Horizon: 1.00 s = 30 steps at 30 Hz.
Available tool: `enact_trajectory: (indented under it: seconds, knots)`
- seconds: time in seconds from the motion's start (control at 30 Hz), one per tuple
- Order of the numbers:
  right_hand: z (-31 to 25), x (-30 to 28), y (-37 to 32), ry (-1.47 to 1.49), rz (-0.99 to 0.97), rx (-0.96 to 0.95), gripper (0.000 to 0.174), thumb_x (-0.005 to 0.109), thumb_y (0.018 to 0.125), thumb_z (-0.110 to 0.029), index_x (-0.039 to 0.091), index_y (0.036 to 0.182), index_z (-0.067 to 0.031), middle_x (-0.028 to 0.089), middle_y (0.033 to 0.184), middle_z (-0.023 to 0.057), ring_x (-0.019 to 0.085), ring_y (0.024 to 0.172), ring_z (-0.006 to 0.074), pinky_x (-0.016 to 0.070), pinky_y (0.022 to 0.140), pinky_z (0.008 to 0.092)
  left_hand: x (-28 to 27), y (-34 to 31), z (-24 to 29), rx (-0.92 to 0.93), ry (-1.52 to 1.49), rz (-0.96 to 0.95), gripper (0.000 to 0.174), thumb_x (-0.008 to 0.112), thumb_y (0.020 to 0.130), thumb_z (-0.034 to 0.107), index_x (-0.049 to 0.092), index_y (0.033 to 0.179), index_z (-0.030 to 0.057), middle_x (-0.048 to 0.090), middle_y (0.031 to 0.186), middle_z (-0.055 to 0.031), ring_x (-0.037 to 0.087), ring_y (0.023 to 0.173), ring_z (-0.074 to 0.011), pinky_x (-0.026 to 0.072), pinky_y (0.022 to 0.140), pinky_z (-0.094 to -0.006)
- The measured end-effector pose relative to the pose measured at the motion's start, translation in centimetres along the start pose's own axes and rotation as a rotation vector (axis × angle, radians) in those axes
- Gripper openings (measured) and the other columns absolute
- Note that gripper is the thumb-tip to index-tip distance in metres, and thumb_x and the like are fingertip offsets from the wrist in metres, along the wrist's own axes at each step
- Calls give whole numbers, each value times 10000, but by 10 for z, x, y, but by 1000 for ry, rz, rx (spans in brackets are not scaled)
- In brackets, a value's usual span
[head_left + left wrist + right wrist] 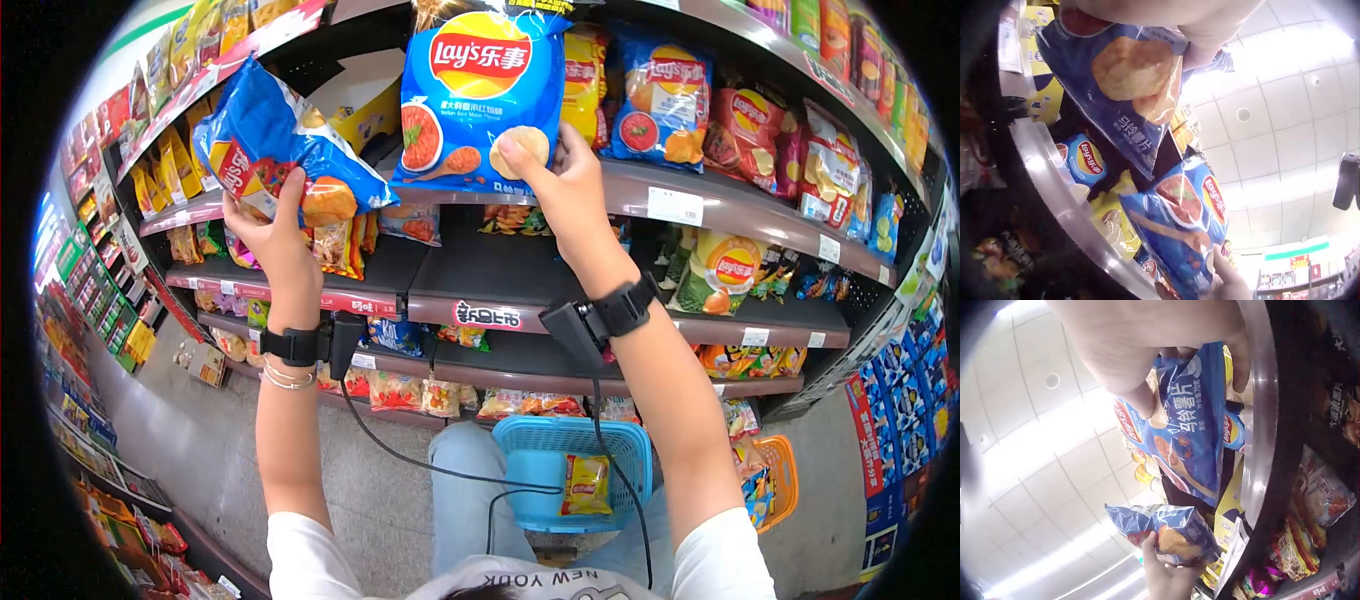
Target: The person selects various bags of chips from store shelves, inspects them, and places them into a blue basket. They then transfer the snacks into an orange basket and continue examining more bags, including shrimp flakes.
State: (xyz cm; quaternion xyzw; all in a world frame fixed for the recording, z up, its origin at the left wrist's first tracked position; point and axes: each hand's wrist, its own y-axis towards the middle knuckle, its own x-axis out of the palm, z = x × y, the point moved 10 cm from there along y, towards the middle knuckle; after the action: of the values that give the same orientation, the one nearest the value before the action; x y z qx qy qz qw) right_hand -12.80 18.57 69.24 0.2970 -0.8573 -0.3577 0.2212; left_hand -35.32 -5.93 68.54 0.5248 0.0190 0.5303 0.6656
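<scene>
The fingers [515, 150] of the right hand [565, 185] pinch the lower right corner of an upright Lay's bag [475, 95], thumb on the printed front and the other fingers behind it. The bag's bottom edge sits at the front lip of the upper shelf [700, 205]. The left hand [268, 235] pinches a tilted blue bag [285, 150] in the same way, thumb across its front. It holds this bag in the air just left of that shelf and apart from the first bag.

The head view shows both bags from the front, with their labels. The wrist views look up from below. The left wrist view shows the tilted bag's underside, with the shelf's pale front rail curving beside it. The right wrist view shows the upright bag's bottom seam against the same rail. Only these two views show the tiled ceiling [1041, 456] with its bright light panels.

More crisp packets fill the shelf to the right of the upright bag, and darker shelves of snacks run beneath it. Well below the shelf, a blue basket [620, 440] holds a yellow packet [587, 485]. An orange basket [785, 465] stands on the grey floor [200, 440].
</scene>
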Motion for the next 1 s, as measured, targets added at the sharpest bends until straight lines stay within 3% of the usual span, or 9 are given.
enact_trajectory:
  seconds: [0.1, 0.23, 0.37, 0.47, 0.6, 0.73, 0.87, 0.9, 1.0]
  knots:
    - [13, 23, 18, -53, -44, 9, 518, 757, 794, -268, 514, 1148, 22, 617, 1054, 97, 592, 952, 127, 476, 840, 263, -14, 3, -1, 0, 48, 19, 756, 752, 762, 64, 278, 1346, -15, 478, 1234, -98, 494, 1118, -177, 383, 982, -312]
    - [30, 56, 34, -91, -147, 69, 546, 761, 778, -281, 518, 1156, 30, 626, 1039, 98, 592, 943, 130, 476, 835, 271, -31, 12, -5, -14, 55, 24, 889, 792, 720, 44, 210, 1390, -16, 393, 1325, -123, 430, 1194, -209, 352, 1025, -343]
    - [33, 88, 32, -115, -304, 209, 545, 758, 777, -278, 527, 1149, 48, 631, 1056, 118, 602, 953, 140, 483, 833, 264, -40, 17, 1, -2, 86, 19, 839, 764, 751, 57, 222, 1387, -11, 397, 1323, -121, 433, 1193, -208, 347, 1027, -339]
    - [46, 103, 28, -68, -299, 259, 540, 781, 711, -241, 572, 1104, 65, 661, 994, 140, 638, 874, 167, 512, 762, 291, -52, 19, -2, 25, 113, 35, 775, 735, 783, 89, 246, 1377, -8, 417, 1305, -116, 456, 1169, -207, 340, 1030, -333]
    - [57, 100, 28, 2, -219, 389, 476, 745, 733, -190, 577, 1093, 72, 659, 998, 141, 638, 879, 176, 513, 750, 296, -61, 19, -8, -4, 104, 53, 772, 736, 784, 105, 248, 1375, 9, 399, 1316, -112, 440, 1184, -205, 340, 1028, -337]
    - [56, 81, 55, 210, -74, 339, 387, 714, 766, -154, 585, 1072, 44, 653, 1021, 117, 630, 906, 176, 498, 796, 301, -64, 20, -11, -2, 127, 34, 778, 737, 785, 110, 246, 1380, 5, 402, 1310, -115, 436, 1186, -205, 336, 1027, -337]
    - [55, 68, 95, -201, -22, 54, 476, 762, 715, -194, 564, 1076, 45, 655, 1025, 151, 636, 932, 225, 498, 811, 333, -57, 16, -12, 6, 161, 9, 791, 734, 786, 111, 236, 1391, -1, 400, 1312, -121, 433, 1188, -206, 329, 1031, -341]
    - [58, 67, 101, -275, 4, 34, 508, 763, 703, -228, 547, 1077, 40, 652, 1016, 192, 642, 949, 291, 497, 822, 370, -54, 14, -13, -1, 143, 5, 798, 731, 787, 109, 232, 1400, -3, 399, 1315, -124, 431, 1192, -209, 327, 1033, -343]
    - [64, 61, 109, -487, 56, -37, 539, 740, 711, -269, 520, 1103, 28, 644, 1026, 224, 626, 980, 367, 489, 840, 413, -41, 7, -14, -38, 142, -20, 798, 730, 786, 108, 236, 1403, -3, 397, 1317, -123, 428, 1196, -211, 324, 1036, -342]
